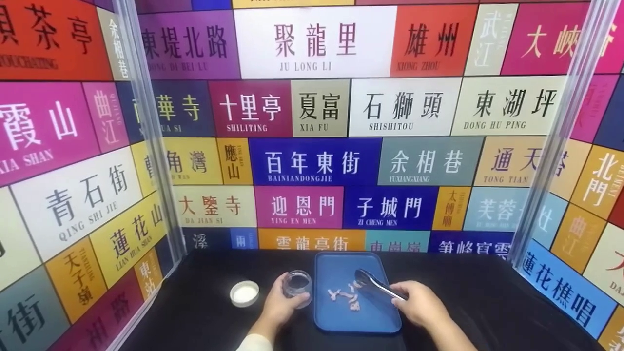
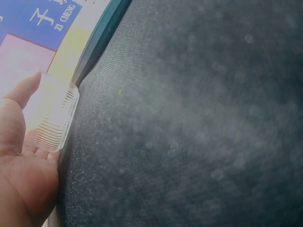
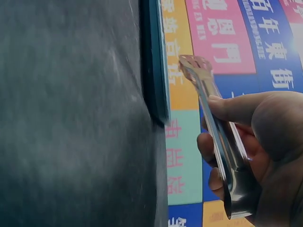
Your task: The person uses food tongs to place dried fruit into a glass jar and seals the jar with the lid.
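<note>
In the head view my left hand (image 1: 282,303) grips a clear jar (image 1: 298,285) just left of a blue tray (image 1: 360,321). The jar's ridged side (image 2: 57,118) shows in the left wrist view, with thumb and fingers around it. My right hand (image 1: 420,303) holds metal tongs (image 1: 379,283), their tips over the tray at the upper end of several small pale pieces (image 1: 352,296). Thumb on one side and fingers on the other, it clasps the tongs (image 3: 222,137) in the right wrist view.
A round white lid (image 1: 244,293) lies on the black tablecloth (image 1: 209,321), left of my left hand. Behind the table stands a wall of colourful name panels (image 1: 314,161), with clear upright posts (image 1: 156,136) at both sides.
</note>
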The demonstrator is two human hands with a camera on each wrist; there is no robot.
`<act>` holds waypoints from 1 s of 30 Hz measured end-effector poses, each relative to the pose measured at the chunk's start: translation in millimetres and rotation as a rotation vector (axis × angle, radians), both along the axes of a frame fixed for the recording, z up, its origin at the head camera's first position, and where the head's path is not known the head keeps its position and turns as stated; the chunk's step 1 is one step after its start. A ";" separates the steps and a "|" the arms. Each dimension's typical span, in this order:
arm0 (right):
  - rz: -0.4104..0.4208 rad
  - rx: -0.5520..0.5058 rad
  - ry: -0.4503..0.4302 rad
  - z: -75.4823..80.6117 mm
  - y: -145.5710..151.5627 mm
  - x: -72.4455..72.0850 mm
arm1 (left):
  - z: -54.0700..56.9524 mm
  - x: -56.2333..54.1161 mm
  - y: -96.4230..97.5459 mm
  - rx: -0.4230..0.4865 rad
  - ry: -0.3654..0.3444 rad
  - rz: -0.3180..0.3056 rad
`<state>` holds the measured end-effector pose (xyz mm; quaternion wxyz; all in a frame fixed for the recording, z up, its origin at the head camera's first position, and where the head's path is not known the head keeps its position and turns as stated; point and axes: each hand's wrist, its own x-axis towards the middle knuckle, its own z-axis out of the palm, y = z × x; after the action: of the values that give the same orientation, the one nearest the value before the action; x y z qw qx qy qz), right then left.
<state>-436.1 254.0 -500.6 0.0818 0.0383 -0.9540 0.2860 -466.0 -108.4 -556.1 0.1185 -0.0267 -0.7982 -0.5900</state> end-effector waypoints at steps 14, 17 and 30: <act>0.074 -0.003 0.133 10.6 -66.3 -6.4 | -0.6 -0.8 0.5 0.030 0.009 -0.006; 0.109 -0.005 0.165 14.9 -82.7 -7.5 | 0.1 -1.2 0.3 0.029 0.022 -0.010; 0.212 0.005 0.199 24.0 -127.7 -6.7 | -1.3 -1.0 -0.5 0.029 0.041 -0.011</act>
<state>-442.8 126.3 -476.6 0.1451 0.1673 -0.9324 0.2856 -467.0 -108.9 -557.4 0.1318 -0.0416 -0.7870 -0.6013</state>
